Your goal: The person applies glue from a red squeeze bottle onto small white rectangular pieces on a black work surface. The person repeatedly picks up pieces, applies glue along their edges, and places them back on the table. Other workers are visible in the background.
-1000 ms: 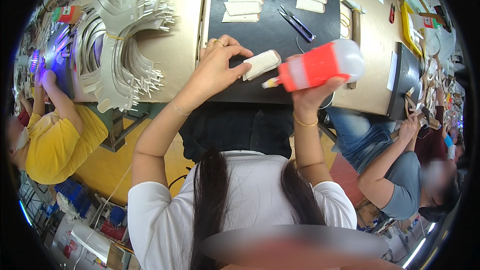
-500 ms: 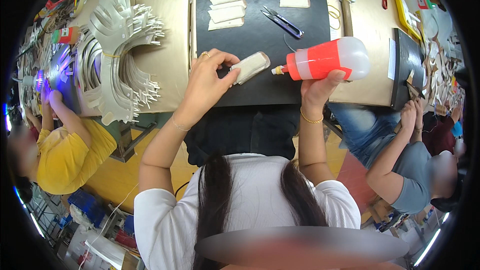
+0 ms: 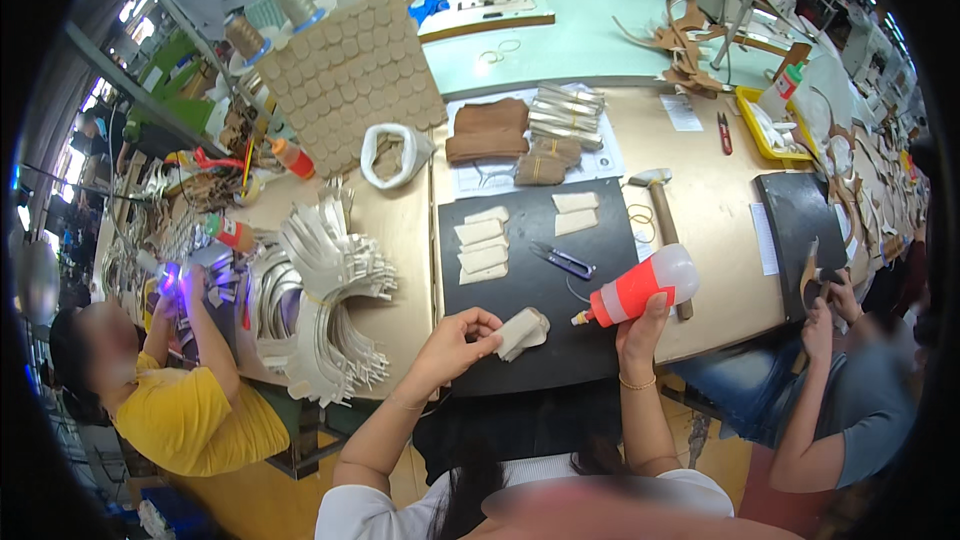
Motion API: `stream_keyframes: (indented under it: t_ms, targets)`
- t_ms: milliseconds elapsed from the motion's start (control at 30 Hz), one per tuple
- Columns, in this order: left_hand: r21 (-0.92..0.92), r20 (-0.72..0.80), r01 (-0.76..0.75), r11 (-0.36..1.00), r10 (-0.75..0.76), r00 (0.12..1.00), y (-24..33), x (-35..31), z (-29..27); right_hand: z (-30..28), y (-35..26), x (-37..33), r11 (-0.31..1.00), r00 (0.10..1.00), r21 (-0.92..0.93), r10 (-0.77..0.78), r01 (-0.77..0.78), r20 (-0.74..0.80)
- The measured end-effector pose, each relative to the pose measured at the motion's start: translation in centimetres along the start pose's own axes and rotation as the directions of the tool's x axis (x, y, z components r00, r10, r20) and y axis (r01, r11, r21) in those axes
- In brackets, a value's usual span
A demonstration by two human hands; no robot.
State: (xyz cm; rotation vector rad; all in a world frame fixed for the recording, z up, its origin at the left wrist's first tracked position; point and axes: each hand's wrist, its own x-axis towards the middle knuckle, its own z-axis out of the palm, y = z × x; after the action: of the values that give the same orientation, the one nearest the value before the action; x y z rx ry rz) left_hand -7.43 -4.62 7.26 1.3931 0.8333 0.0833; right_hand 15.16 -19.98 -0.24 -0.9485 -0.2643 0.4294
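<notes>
My left hand (image 3: pixel 455 348) pinches a small cream-coloured, tab-like piece (image 3: pixel 520 334) between thumb and fingers, over the near part of a black work mat (image 3: pixel 565 368). In my right hand (image 3: pixel 640 335) is a squeeze bottle (image 3: pixel 640 290) with a red band, lying on its side. Its nozzle tilts slightly down towards the cream piece but stays apart from it. Farther up the mat lie several similar cream pieces (image 3: pixel 482 245) in a left column and a smaller group of them (image 3: pixel 575 213) on the right. Thread snips (image 3: pixel 563 260) rest between these and my hands.
A hammer (image 3: pixel 662 205) lies right of the mat. Bundles of pale strap pieces (image 3: pixel 320 310) stand at the left. Beyond the mat are brown stacked pieces (image 3: pixel 488 130) and a white bag (image 3: pixel 393 155). Co-workers sit on both sides; the right one handles a hammer-like tool (image 3: pixel 812 275).
My view has tilted up, showing more of the far table and a sewing machine. The bottle's nozzle tips lower. Both hands keep their holds.
</notes>
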Motion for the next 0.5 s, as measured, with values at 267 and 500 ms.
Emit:
stream_keyframes:
  t_ms: [267, 500]
  targets:
    - [0.098, -0.004, -0.165, 0.981, 0.167, 0.986, 3.4, 5.1, -0.1, -0.8, -2.2, 0.3, 0.999, 0.998, 0.028, -0.021, 0.022, -0.062]
    - [0.4, 0.041, -0.345, 0.849, 0.36, 0.932, 4.4, 10.4, 2.1, -2.9, -4.6, -0.3, 0.998, 0.99, -0.05, -0.04, 0.034, -0.138]
